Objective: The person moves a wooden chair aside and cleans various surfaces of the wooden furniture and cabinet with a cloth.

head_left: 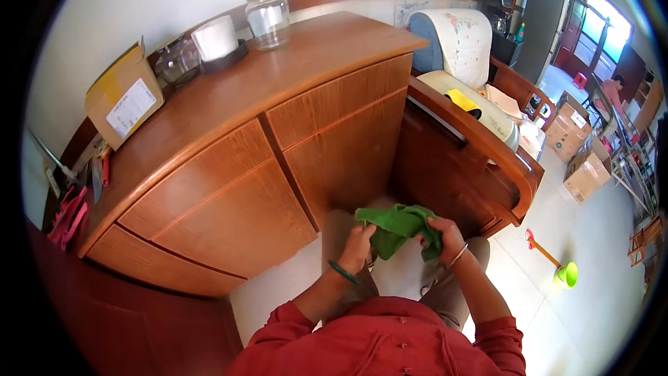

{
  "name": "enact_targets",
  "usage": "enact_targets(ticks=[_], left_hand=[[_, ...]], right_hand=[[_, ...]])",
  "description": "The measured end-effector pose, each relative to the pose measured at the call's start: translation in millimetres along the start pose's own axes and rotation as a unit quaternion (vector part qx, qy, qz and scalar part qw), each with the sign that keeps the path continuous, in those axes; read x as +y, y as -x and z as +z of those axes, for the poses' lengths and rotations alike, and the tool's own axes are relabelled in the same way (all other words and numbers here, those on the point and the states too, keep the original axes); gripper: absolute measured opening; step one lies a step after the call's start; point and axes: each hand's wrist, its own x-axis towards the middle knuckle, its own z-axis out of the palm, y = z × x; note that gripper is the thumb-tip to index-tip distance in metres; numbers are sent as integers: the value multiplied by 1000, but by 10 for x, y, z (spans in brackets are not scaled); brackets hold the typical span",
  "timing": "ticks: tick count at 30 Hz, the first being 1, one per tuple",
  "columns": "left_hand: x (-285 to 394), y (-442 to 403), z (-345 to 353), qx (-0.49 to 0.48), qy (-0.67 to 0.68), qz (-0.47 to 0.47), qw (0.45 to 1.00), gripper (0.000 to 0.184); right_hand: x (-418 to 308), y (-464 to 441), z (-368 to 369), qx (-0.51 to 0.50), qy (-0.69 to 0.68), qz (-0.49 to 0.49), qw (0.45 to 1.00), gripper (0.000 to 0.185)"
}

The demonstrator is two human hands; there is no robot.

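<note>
A green cloth hangs bunched between my two hands, over my knees and in front of the wooden cabinet. My left hand has its fingers closed on the cloth's left end; a dark green bangle circles that wrist. At the other end, my right hand grips the cloth, with a light bangle on the wrist. Folds of the cloth hide some of the fingertips.
On the cabinet top stand a cardboard box, a paper roll and a glass jar. A wooden bench adjoins the cabinet. Right, a toy-like green cup lies on the floor; cartons and a person are farther back.
</note>
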Motion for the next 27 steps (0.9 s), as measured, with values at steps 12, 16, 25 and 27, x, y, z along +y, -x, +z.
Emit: enact_targets(ticks=[12, 16, 25, 27], left_hand=[[735, 68, 22, -63, 184, 4, 981, 29], [619, -11, 35, -11, 212, -21, 977, 30], [413, -243, 534, -89, -313, -17, 945, 34], [136, -387, 613, -150, -373, 76, 912, 35]], right_hand=[[-81, -153, 68, -123, -174, 8, 977, 29], [304, -347, -91, -76, -205, 20, 976, 37], [392, -551, -266, -160, -271, 71, 947, 54], [338, -738, -255, -210, -355, 67, 909, 43]])
